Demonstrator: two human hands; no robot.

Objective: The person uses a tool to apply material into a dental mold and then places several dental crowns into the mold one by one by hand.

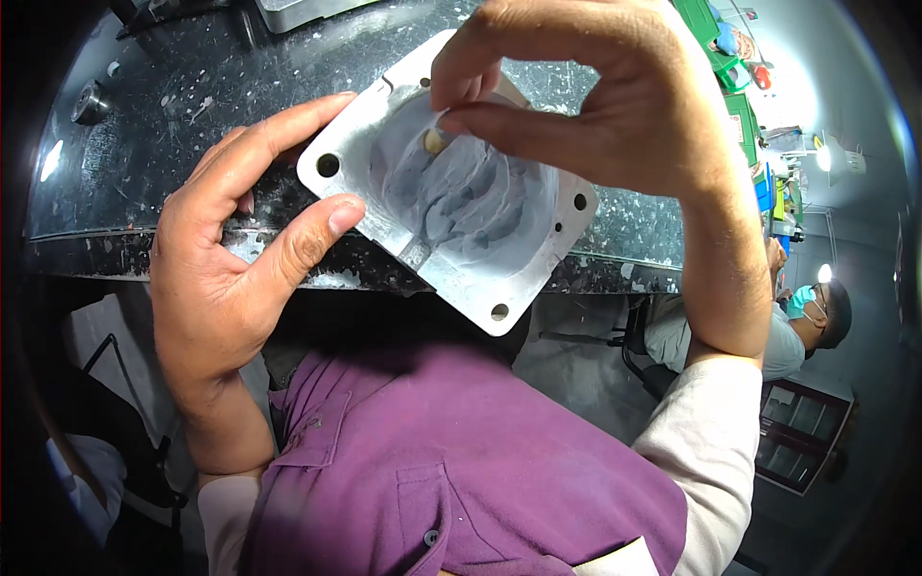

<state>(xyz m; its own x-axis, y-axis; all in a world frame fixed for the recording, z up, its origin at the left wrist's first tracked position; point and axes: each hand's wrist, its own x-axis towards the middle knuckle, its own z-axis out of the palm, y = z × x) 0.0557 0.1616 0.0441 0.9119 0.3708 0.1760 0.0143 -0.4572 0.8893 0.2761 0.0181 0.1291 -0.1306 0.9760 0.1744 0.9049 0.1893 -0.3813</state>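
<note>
While the black worktop point(245, 82), scuffed and flecked with pale marks, runs across the far part of the scene, a short dark metal cylinder point(91, 103) sits at its far left. Further right, at the far edge of view, lies a smooth metal piece point(312, 8), partly cut off. The person's purple garment point(480, 422) fills the near middle, with pale sleeves on both arms. On the right, green bins point(740, 125) stand in a row, and nearer than these sits a co-worker point(788, 341) in pale clothing and a face mask, with a dark-framed cabinet point(805, 432) nearer still.

The left hand point(216, 230) is clamped on the left corner of a square metal block point(499, 288), thumb on its face and fingers along its far left edge. The block is in the middle, turned cornerwise at the worktop's near edge; its round hollow holds smeared grey material point(480, 206) and a small yellowish piece point(434, 142). Above the hollow, the right hand point(639, 106) reaches in from the right, thumb and forefinger tips nearly together just beside the yellowish piece; whether they pinch anything I cannot tell.
</note>
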